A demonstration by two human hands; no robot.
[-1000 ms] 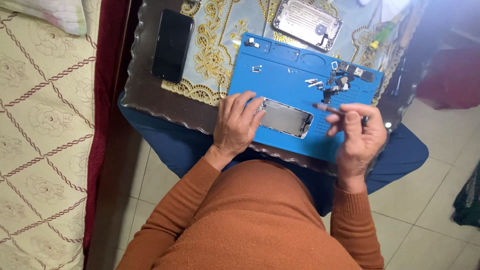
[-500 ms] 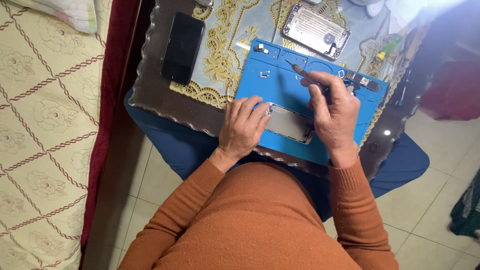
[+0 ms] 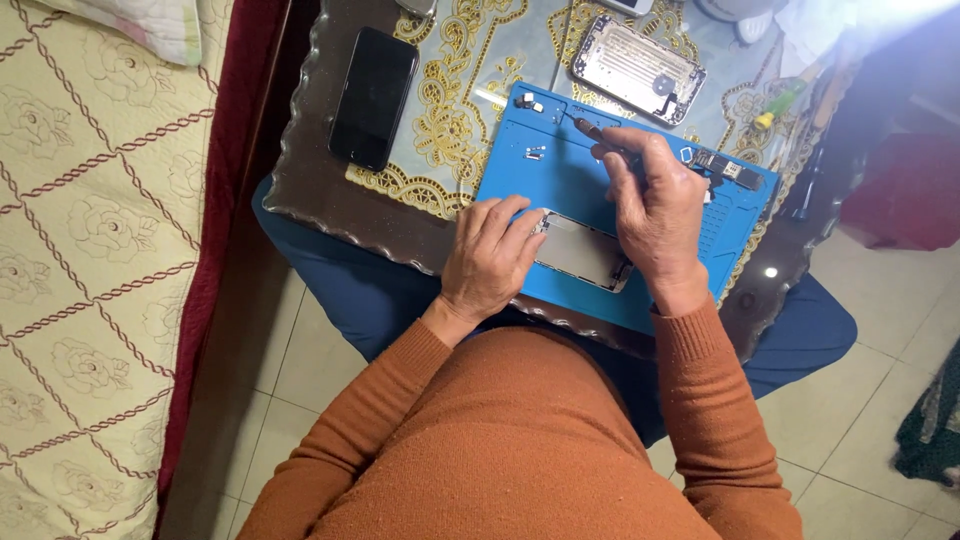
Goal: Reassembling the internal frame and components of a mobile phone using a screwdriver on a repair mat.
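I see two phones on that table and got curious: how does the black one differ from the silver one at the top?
The black phone lies whole, dark screen up; the silver phone is an opened shell showing its insides. The black phone sits at the table's left edge; the silver phone lies farther right, beyond the blue mat. Neither is touched by the hands.

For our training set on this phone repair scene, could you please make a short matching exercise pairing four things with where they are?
Things:
1. black phone
2. silver phone shell
3. opened phone
4. thin tool

Places:
A. in the right hand
B. on the blue mat, under the left hand
C. far side of the table, beyond the mat
D. left of the mat, screen dark

Pairs: 1-D, 2-C, 3-B, 4-A
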